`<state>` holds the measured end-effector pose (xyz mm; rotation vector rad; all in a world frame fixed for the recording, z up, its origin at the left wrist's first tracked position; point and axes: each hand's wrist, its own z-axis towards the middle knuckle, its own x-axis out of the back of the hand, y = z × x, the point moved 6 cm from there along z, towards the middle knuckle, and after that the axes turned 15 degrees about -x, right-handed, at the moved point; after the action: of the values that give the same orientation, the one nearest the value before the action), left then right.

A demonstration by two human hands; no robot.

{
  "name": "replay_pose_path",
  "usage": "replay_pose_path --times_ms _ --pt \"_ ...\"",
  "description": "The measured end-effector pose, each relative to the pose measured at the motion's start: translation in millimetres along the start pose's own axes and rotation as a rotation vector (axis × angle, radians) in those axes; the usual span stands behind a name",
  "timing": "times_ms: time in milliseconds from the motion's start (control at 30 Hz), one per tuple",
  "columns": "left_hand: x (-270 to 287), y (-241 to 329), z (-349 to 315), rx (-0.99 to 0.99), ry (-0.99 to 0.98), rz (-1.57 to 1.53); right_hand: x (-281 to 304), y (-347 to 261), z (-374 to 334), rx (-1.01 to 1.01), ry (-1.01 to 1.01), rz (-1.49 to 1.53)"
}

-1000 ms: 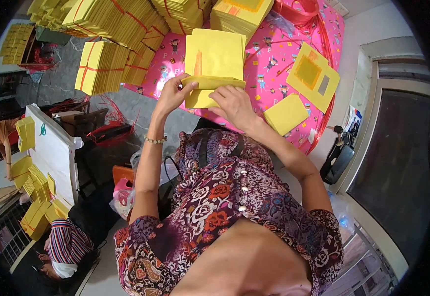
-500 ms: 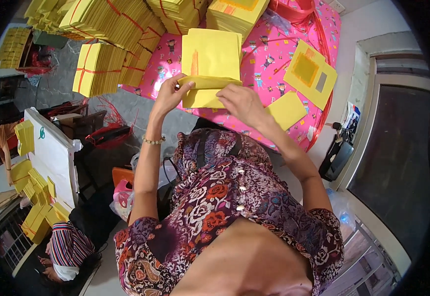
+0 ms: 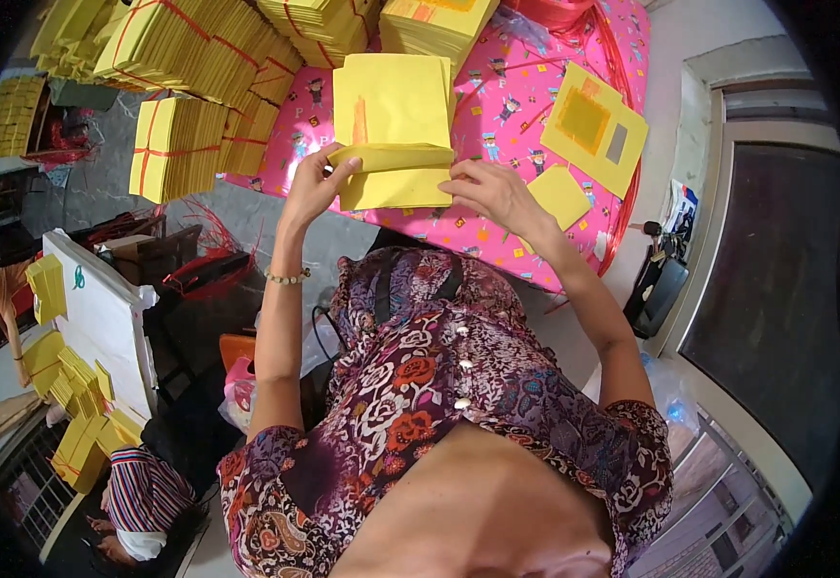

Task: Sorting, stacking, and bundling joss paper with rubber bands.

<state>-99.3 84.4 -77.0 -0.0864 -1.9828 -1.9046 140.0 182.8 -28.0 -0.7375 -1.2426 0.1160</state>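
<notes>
At the near edge of a table lies a small pile of yellow paper sheets (image 3: pixel 399 96) with an orange streak at its left. A folded yellow paper (image 3: pixel 405 157) runs across its near side, with a flat yellow flap toward me. My left hand (image 3: pixel 316 188) pinches the left end of this fold, thumb on top and fingers behind. At the right edge of the flap is my right hand (image 3: pixel 499 197), its fingers bent and drawn together at the paper's side. Whether a corner is between those fingertips I cannot make out.
A pink patterned cloth (image 3: pixel 497 106) covers the table. Tied bundles of yellow paper (image 3: pixel 174 149) stand at the far left. On the right lie a yellow sheet with orange and grey rectangles (image 3: pixel 622 164), a plain yellow sheet (image 3: pixel 560 196) and red strips. Two people sit at the left.
My right hand has slid right along the paper, from over the fold to its right edge. My left hand keeps its grip on the left end. The whole view has shifted slightly.
</notes>
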Motion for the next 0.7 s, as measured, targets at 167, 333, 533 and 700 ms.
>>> replay_pose_path --times_ms 167,333,533,700 --pt "-1 4 0 -0.006 -0.014 0.006 1 5 -1 -0.003 -0.021 0.051" --pt "1 21 0 -0.137 0.043 0.087 -9 12 1 -0.182 -0.031 0.248" --pt "2 36 -3 -0.283 0.183 0.206 -1 9 11 -0.333 0.126 0.500" --pt "0 37 -5 -0.420 0.146 0.141 -17 16 7 -0.508 0.180 0.808"
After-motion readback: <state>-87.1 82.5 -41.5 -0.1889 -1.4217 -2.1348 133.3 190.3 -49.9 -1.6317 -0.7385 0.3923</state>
